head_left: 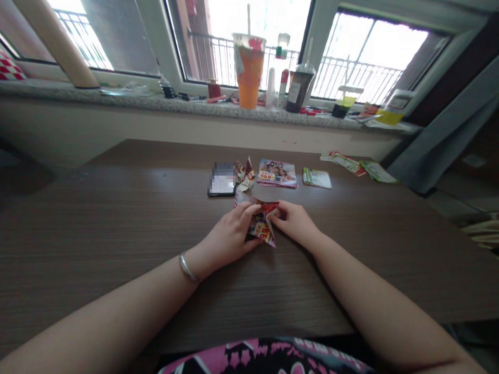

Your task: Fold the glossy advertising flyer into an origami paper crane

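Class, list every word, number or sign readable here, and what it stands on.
"9.9": folded leaflet.
"9.9", after an unclear digit: leaflet stack.
Too blurred or small to read: phone screen, green-and-white cards, dark cup label, shirt lettering.

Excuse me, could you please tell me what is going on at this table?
A person's bare left hand, with a silver metal bangle at the wrist, and bare right hand are both handling a creased, colourful printed paper sheet over a brown wood-grain table. Beyond it lie a dark-edged rectangular phone, a crumpled-looking printed paper piece and some flat, colourful printed leaflets.
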### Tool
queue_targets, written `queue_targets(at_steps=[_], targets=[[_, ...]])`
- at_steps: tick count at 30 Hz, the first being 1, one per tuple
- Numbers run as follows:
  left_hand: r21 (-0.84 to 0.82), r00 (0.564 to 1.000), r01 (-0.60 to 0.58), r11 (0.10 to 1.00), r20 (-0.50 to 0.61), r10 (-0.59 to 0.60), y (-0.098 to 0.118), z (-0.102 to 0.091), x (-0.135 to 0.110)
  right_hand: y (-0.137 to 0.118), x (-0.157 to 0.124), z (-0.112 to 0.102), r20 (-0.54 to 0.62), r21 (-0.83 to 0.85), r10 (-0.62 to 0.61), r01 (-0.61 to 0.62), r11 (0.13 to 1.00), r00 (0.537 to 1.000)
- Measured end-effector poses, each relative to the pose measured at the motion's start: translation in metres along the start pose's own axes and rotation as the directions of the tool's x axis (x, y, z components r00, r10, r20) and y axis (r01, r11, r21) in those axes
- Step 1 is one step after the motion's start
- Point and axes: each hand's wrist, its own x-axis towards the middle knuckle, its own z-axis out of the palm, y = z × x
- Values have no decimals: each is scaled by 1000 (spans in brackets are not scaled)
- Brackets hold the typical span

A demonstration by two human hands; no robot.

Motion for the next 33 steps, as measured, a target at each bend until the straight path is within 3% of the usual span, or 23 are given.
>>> queue_targets(at_steps=[6,10,17,24,33], targets=[[68,981,-116,991,-148,125,0,-5,-1,0,1,1,-28,65,-59,60,996,998],[110,978,-150,983,-127,164,4,-12,0,-4,0,3,-2,167,-39,39,985,999],[110,984,-105,988,-129,119,6,-12,0,-12,-2,4,-5,375,36,-32,927,999],[137,974,-123,983,-173,146,5,-11,0,-15,-5,4,-51,372,-11,30,928,999],[91,962,-2,996,-271,27,5,-17,6,-20,-10,0,-130,227,-95,123,966,987]])
